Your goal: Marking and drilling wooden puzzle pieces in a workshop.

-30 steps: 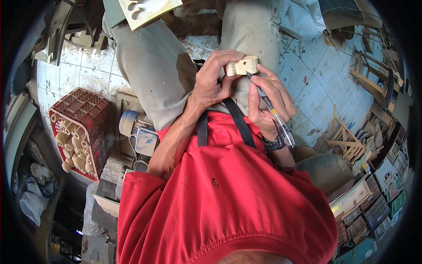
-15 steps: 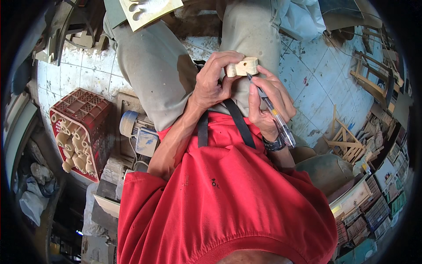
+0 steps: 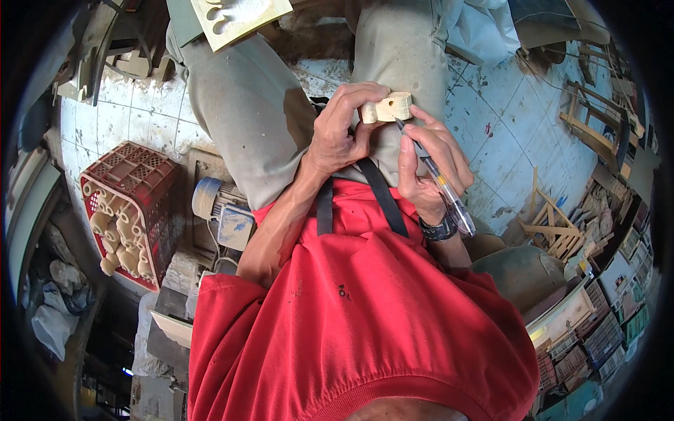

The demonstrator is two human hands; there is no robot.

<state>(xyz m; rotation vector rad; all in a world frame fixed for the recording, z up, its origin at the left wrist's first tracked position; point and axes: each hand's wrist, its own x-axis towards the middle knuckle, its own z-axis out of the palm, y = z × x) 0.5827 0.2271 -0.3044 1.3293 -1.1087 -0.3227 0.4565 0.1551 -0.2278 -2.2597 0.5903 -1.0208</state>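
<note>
A small pale wooden block [image 3: 397, 107] with a round hole in its face is held above my lap by my left hand [image 3: 342, 130], whose fingers are closed around its left end. My right hand [image 3: 434, 161] grips a pen [image 3: 444, 184] with a clear barrel. The pen's tip is close to the block's lower edge; whether it touches is too fine to tell. A fingertip of my right hand is beside the block's right end.
A red plastic crate [image 3: 131, 175] full of turned wooden pieces lies at left, near a blue-grey motor [image 3: 223, 210]. A flat board with cut-outs [image 3: 242, 15] is beyond my left knee. Wooden scraps [image 3: 554, 228] and stacked crates are at right.
My right hand and the pen have shifted very slightly right and down, the tip drawing a little away from the block. My left hand and the block stay in place.
</note>
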